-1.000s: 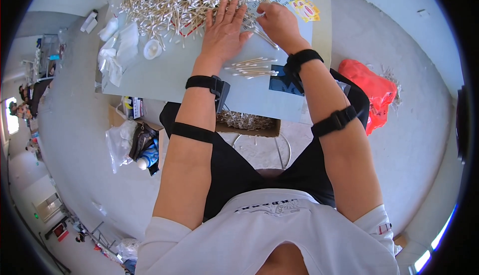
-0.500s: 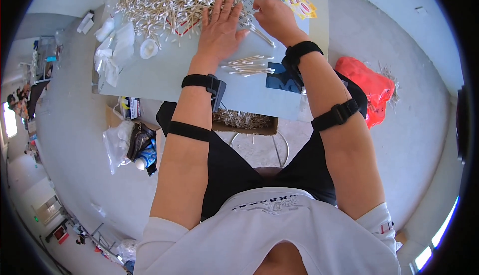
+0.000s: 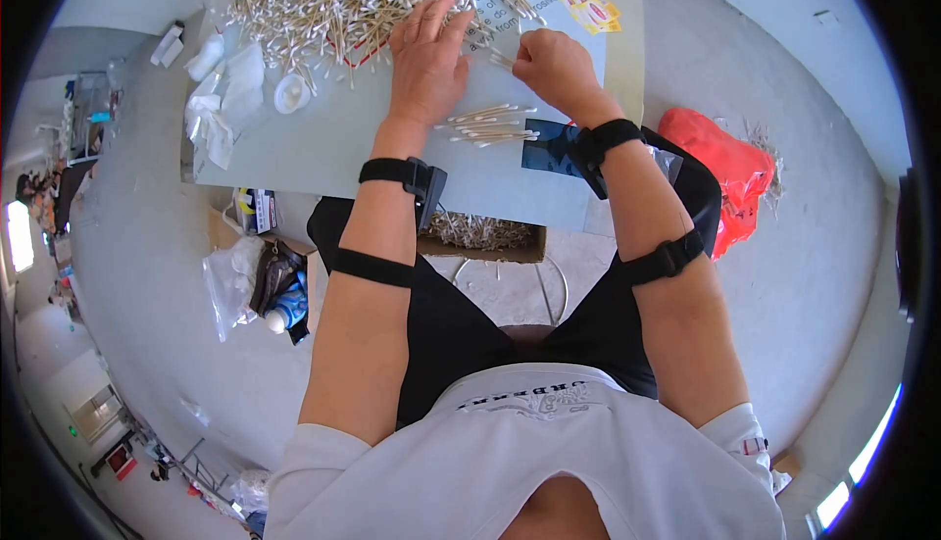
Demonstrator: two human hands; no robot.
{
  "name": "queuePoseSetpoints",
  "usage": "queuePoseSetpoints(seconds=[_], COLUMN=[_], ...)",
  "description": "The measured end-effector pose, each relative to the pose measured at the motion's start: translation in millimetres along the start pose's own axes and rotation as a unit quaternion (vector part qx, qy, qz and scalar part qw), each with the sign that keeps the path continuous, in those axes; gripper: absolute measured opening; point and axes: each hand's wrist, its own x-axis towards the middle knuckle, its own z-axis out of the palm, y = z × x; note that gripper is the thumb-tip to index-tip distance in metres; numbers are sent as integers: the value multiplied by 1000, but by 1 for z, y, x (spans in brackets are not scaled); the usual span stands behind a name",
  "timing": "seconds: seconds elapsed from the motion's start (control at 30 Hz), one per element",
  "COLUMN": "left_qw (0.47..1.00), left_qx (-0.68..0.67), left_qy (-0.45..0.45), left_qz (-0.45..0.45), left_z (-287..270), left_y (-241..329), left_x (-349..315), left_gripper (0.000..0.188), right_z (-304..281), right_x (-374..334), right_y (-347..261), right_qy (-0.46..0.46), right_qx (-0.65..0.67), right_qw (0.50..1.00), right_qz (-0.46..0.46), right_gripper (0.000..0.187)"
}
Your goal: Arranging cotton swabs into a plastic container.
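Up top, the heap of cotton swabs (image 3: 363, 6) runs out of view, so I can't see the far edge of the tabletop (image 3: 338, 148). My left hand (image 3: 429, 60) lies palm down, fingers stretched and fairly close together, at the heap's near right border; whatever sits under those fingers is hidden from me. My right hand (image 3: 557, 65) is curled narrow, and a few swab ends (image 3: 501, 58) show just at its left side; I can't tell whether I'm gripping them. A dark blue patch (image 3: 545, 148) by the tabletop's near edge goes partly behind my right wristband (image 3: 606, 143), and that edge hides part of the box of swabs (image 3: 540, 245) below.

A gap separates my hands, and nearer to me lies a small bunch of swabs (image 3: 490, 125), roughly side by side. Toward the left edge, a round white tub (image 3: 291, 94) sits near crumpled white plastic (image 3: 245, 84), with a stretch of tabletop between tub and left wrist (image 3: 405, 128). Yellow packets (image 3: 591, 11) lie by the right edge, beyond my right hand; past that edge is a red bag (image 3: 718, 172).
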Motion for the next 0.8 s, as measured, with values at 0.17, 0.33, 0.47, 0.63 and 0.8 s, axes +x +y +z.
queuePoseSetpoints(seconds=[0.17, 0.33, 0.47, 0.63, 0.8], left_qw=[992, 992, 991, 989, 983], left_qx=[-120, -111, -97, -96, -99], left_qy=[20, -45, -85, -114, -150], left_qz=[-24, -29, -27, -23, -25], left_z=[-6, -1, 5, 5, 2], left_y=[10, 22, 27, 22, 29], left_x=[6, 13, 19, 22, 28], left_gripper=[11, 8, 7, 5, 5], right_z=[1, 1, 5, 1, 5], right_x=[-12, -15, -16, -24, -24], right_y=[2, 4, 14, 14, 11], right_qy=[38, 59, 49, 19, 77], right_qx=[53, 57, 72, 113, 100], right_qw=[998, 994, 994, 993, 990], right_qz=[24, 75, 65, 42, 57], right_gripper=[13, 15, 13, 9, 12])
